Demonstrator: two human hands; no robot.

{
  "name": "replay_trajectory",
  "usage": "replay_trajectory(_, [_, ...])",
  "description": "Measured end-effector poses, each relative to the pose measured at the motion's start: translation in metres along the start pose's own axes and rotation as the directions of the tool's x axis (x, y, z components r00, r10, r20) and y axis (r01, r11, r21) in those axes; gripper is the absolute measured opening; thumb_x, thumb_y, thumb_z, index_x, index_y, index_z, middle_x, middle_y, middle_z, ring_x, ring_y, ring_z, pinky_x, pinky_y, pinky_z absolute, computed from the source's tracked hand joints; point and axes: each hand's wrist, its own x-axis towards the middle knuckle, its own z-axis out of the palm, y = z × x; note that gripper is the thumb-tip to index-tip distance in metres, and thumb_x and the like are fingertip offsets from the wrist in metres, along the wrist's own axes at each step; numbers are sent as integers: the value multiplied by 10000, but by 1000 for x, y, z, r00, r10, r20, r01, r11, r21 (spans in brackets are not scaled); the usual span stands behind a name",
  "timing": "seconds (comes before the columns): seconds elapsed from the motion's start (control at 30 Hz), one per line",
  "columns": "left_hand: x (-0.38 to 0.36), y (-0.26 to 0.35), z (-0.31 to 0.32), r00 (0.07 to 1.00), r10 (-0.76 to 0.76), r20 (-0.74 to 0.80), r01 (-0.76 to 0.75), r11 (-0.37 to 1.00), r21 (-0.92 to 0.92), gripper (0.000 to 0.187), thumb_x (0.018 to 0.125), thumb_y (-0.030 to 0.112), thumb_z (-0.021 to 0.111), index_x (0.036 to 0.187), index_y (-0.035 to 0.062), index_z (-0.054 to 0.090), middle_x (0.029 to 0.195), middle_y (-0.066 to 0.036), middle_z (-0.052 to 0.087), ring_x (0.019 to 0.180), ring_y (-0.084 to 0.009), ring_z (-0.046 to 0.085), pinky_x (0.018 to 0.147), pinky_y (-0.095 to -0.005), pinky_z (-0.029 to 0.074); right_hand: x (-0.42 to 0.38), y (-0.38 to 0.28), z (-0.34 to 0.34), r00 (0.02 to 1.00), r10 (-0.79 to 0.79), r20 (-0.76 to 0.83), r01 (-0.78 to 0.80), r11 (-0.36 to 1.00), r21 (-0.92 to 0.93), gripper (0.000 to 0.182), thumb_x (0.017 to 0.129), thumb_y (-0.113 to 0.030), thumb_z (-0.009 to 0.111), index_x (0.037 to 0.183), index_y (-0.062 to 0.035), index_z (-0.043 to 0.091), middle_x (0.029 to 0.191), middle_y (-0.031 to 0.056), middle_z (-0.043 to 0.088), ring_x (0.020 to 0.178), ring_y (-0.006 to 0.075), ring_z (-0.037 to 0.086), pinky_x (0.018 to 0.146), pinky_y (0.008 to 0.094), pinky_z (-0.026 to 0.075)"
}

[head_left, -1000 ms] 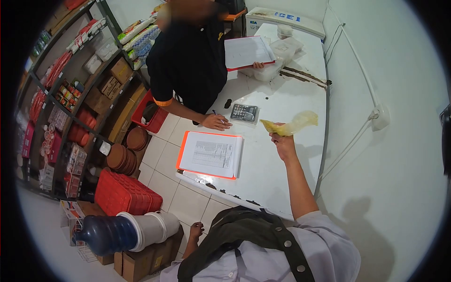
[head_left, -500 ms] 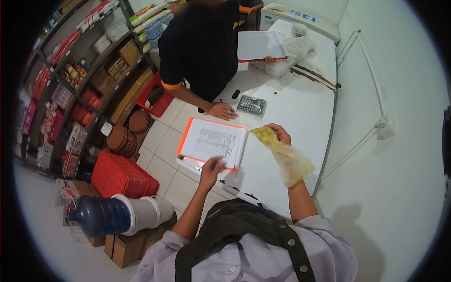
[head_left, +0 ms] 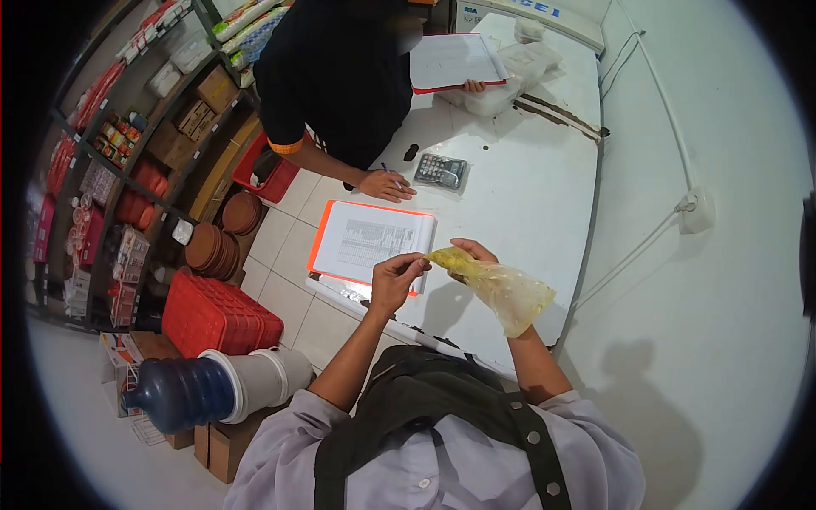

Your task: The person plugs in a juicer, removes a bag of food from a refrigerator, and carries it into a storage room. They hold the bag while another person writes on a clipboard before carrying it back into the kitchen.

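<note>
A clear plastic bag [head_left: 512, 296] with yellow stuff gathered at its left end is held above the white table. My right hand [head_left: 474, 250] is closed around the bag near its yellow end, with the loose, empty-looking part draping over my wrist. My left hand [head_left: 395, 284] pinches the bag's left tip between thumb and fingers. Under and beyond my left hand lies an orange clipboard [head_left: 316, 248] with a printed sheet [head_left: 374, 236]. What the yellow contents are I cannot make out.
Across the white table [head_left: 518, 204] a person in black [head_left: 331, 85] holds a pen and a red clipboard [head_left: 459, 61]. A wrapped calculator [head_left: 440, 172] lies nearby. Left are shelves, a red crate [head_left: 219, 313] and a blue water jug [head_left: 183, 393]. A wall [head_left: 654, 280] bounds the right.
My left hand has moved right from over the clipboard and taken hold of the bag's tip. My right hand has brought the bag left. The whole view has shifted slightly.
</note>
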Motion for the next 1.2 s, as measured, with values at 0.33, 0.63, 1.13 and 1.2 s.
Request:
replay_trajectory(0.33, [13, -13, -6, 998, 20, -67, -17, 999, 34, 128, 864, 66, 610, 926, -43, 639, 806, -77, 672, 747, -116, 633, 681, -236, 504, 4, 16, 7, 974, 224, -40, -226, 973, -50, 358, 833, -248, 683, 1098, -37, 565, 792, 34, 577, 678, 113, 555, 643, 274, 487])
replay_trajectory(0.63, [12, -13, -6, 991, 55, 124, -58, 998, 23, 489, 734, 19, 614, 1201, 62, 477, 1258, -91, 467, 1129, -199, 513, 867, -310, 488, -1, 12, -7, 992, 104, -71, -123, 922, -367, 337, 840, -277, 674, 1050, -18, 624, 893, 54, 652, 761, 129, 602, 704, 289, 501])
replay_trajectory(1.13, [-1, 12, -3, 966, -126, 227, 154, 982, -109, 356, 806, 76, 703, 1126, -24, 583, 967, -60, 647, 826, -90, 582, 750, -240, 479, -8, -13, 22, 996, -33, -82, 1, 930, -368, 401, 791, -259, 741, 1060, 0, 593, 879, 52, 652, 744, 125, 599, 648, 258, 493])
replay_trajectory(1.2, [-3, 11, 0, 971, -117, 209, 148, 979, -142, 331, 803, 66, 700, 1100, -22, 582, 969, -68, 642, 857, -109, 586, 784, -261, 479, -6, -9, 20, 995, -39, -87, 12, 956, -293, 403, 814, -303, 713, 1035, 9, 586, 838, 49, 644, 728, 114, 597, 651, 248, 493])
